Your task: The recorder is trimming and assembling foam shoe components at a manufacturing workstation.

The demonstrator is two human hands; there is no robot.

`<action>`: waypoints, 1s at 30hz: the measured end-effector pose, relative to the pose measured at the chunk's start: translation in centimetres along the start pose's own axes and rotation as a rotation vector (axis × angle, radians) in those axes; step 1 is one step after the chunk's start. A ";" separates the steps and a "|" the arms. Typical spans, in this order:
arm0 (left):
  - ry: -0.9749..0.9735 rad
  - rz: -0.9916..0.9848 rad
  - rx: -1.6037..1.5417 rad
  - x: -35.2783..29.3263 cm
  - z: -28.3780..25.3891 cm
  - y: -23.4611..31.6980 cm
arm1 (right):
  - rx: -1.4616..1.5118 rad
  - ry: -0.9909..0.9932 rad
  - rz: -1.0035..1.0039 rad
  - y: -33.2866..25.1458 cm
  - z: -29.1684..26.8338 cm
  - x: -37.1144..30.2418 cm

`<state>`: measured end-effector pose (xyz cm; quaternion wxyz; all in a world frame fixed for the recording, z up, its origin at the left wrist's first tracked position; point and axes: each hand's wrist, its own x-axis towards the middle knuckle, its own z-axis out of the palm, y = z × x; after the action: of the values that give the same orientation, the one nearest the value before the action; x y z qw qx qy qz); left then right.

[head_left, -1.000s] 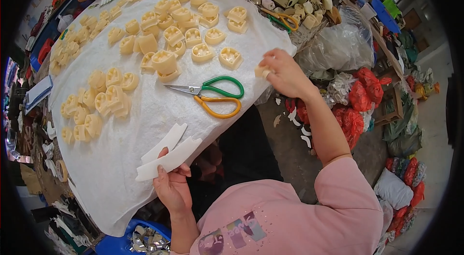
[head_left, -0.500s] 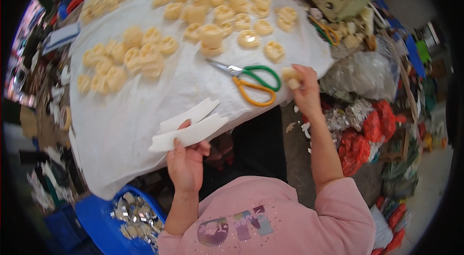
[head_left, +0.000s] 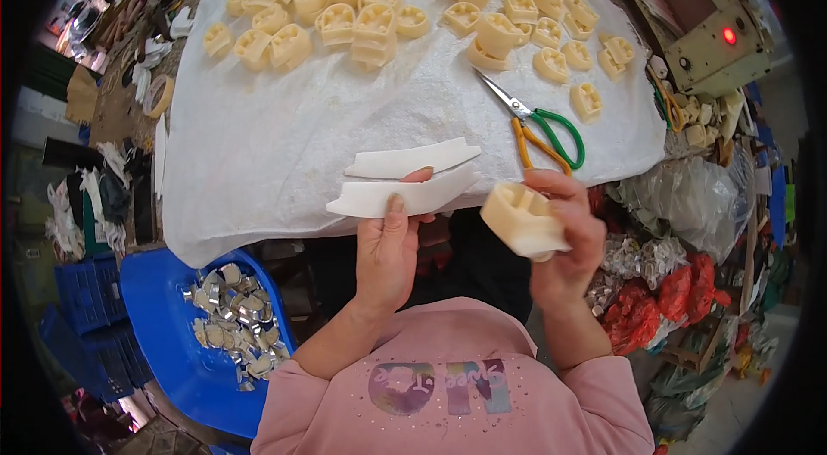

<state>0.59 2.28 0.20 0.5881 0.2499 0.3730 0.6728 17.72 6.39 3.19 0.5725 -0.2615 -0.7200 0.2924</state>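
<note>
My left hand pinches a white curved strip between thumb and fingers, above the front edge of the cloth. A second white strip lies just beyond it; I cannot tell whether my fingers hold that one too. In my right hand is a cream-coloured hollow moulded piece, tilted, with ribs showing inside and a pale flap at its lower edge. Scissors with one green and one orange handle rest on the cloth just beyond my right hand, blades pointing up and left.
Several similar cream pieces stand in groups across the white cloth. A blue tub with shiny metallic pieces sits at lower left. To the right are a machine with a red light, clear plastic bags and red bags.
My right hand has brought the cream piece from the cloth's right edge in toward my left hand. The view has shifted, and the left hand still holds the strip.
</note>
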 end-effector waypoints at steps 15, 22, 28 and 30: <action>-0.100 -0.078 -0.184 -1.3 0.2 1.7 | -0.031 -0.077 -0.151 1.8 4.8 -1.0; -0.084 -0.100 -0.169 -1.5 0.2 1.8 | -0.002 -0.074 -0.156 1.6 4.9 -0.6; -0.105 -0.084 -0.149 -1.7 0.3 1.9 | -0.022 -0.080 -0.155 1.7 4.7 -0.7; -0.094 -0.099 -0.142 -1.8 0.3 1.9 | -0.039 -0.092 -0.154 1.8 4.7 -0.7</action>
<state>-0.01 0.52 2.06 0.6537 0.2202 0.3083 0.6551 13.37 6.56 0.59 0.5545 -0.2026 -0.7691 0.2451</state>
